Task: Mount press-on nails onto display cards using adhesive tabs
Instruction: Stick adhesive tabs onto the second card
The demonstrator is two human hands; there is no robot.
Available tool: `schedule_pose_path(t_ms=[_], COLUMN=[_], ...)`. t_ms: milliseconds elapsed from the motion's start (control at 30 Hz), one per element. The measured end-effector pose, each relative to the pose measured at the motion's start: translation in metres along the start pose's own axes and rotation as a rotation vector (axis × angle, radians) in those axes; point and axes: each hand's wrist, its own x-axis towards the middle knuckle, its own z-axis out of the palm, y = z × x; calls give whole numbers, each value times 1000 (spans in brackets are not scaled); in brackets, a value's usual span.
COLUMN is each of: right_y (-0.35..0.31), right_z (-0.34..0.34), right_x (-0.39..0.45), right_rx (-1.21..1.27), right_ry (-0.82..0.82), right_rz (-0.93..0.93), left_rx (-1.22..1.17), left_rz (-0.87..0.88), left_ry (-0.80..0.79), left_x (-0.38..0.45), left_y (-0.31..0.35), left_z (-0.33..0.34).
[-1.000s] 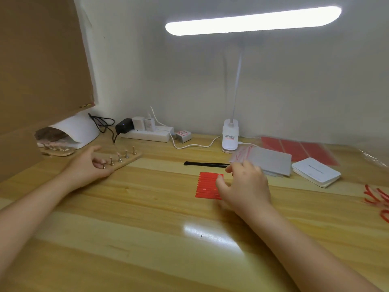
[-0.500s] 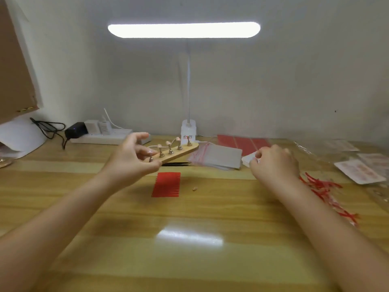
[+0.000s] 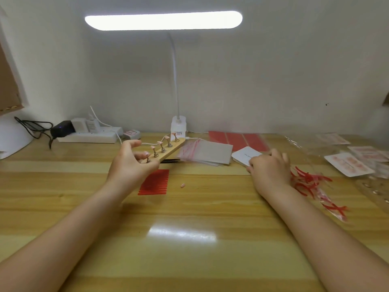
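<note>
- Wooden nail stand [image 3: 168, 149] is held in the air at a tilt, its far end higher. Left hand [image 3: 130, 165] pinches only its near end, thumb and fingers curled round it. Pink nails [image 3: 159, 142] sit on small pegs along the stand.
- Risk: a grip at one end gives poor control. A tip or a knock could shake nails off the pegs. One loose nail [image 3: 182, 185] already lies on the surface [image 3: 189, 260], just right of the red tab sheet [image 3: 155, 182].
- Risk: setting the stand down on the tab sheet below it could snag the sticky strips.
- Right hand [image 3: 269, 168] rests on the near edge of the white card stack [image 3: 244, 154], fingers curled down. Whether it has hold of a card I cannot tell.
- Risk: lifting two cards at once, or sweeping the red scraps [image 3: 309, 180] beside the wrist.
- Position: the stand is in the left hand; the cards are under the right hand; the tab sheet and loose nail lie between the hands, nearer the left.
</note>
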Motion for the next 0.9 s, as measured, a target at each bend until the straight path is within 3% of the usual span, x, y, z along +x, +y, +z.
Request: schedule_pose_path(t_ms=[133,300,367,567,667,900], right_y=[2,7,5,-4,-7,-4], right_z=[-6,-31,-50,-93,-86,-51], right_x=[-2,-5,-3,-17,-37,-73], right_rx=[-12,209,344,927,1068,1431], right_ry=[120,549,622,397,254,146], right_rz=[-12,-28,-31,-4,-27,-32], left_rx=[-17,-11,-6,9,79,185], left_rz=[44,93,119,195,255,354], left_ry=[-23,-50,-76,-244,-302,-428], left_x=[-4,-7,-7,-16,-21,-45], left_y=[1,0,2,3,5,11], left_z=[3,11,15,32,38,52])
